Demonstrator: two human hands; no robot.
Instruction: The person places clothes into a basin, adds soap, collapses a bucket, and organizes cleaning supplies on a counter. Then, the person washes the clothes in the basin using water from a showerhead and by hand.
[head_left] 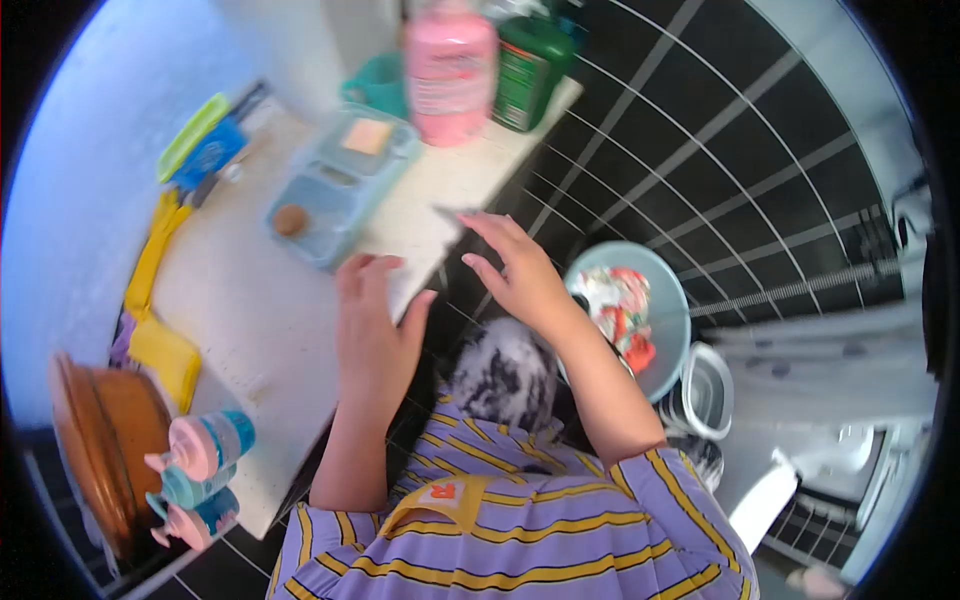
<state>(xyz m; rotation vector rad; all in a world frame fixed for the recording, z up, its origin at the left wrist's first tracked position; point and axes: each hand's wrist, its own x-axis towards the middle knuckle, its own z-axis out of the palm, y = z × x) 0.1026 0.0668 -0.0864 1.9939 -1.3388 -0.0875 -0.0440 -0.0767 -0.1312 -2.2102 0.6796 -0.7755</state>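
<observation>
My left hand [378, 315] is over the front edge of the white counter [250, 320], fingers slightly curled and thumb apart, with nothing visible in it. Just beyond its fingertips lies a light blue two-part soap dish [345, 180], with a pale pink soap bar [367, 137] in the far part and a round brown piece [290, 220] in the near one. My right hand [518, 275] hovers past the counter's edge, thumb and forefinger spread. A small grey pointed shape [447, 213] shows by its forefinger; I cannot tell whether they touch.
A pink bottle [450, 80], green bottle [530, 75] and teal cup [378, 85] stand at the back. Yellow cloth [165, 350], a brown bowl [110, 440] and pink-blue bottles [210, 445] are at left. Right, a basin [672, 330] holds red and white cloth beside a white bucket [708, 390].
</observation>
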